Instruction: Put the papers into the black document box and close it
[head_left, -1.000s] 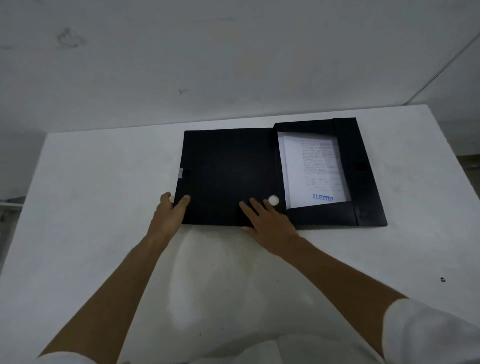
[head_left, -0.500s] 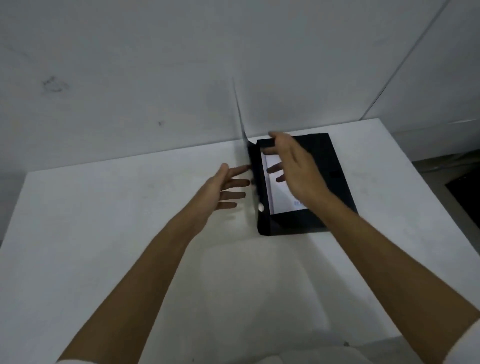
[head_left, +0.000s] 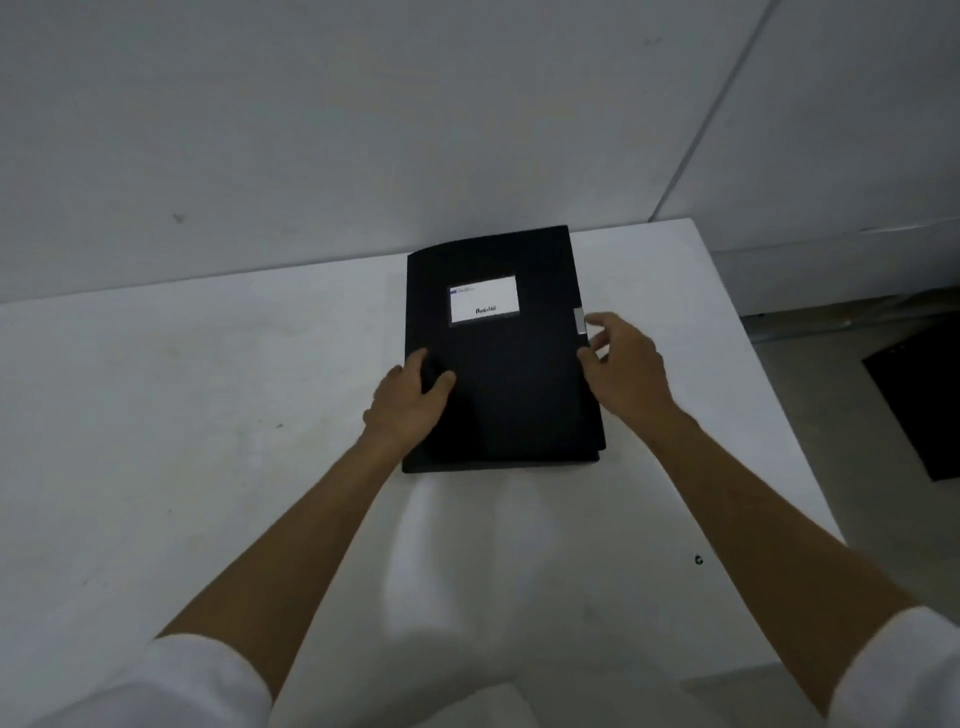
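The black document box (head_left: 511, 384) lies flat on the white table (head_left: 182, 441) with its lid folded down over it. A white label (head_left: 483, 300) shows on the lid, and a small grey clasp tab (head_left: 580, 320) sits on the right edge. The papers are hidden inside. My left hand (head_left: 410, 402) grips the box's left edge, thumb on the lid. My right hand (head_left: 621, 366) rests against the right edge just below the clasp, fingers spread.
A grey wall rises just behind the table's far edge. The table's right edge runs close to the box, and a dark flat object (head_left: 919, 405) lies on the floor beyond it. A small dark speck (head_left: 698, 559) marks the table near me.
The lid, flat open a second ago and upright half a second ago, now lies shut over the papers. Both hands moved to the box's side edges.
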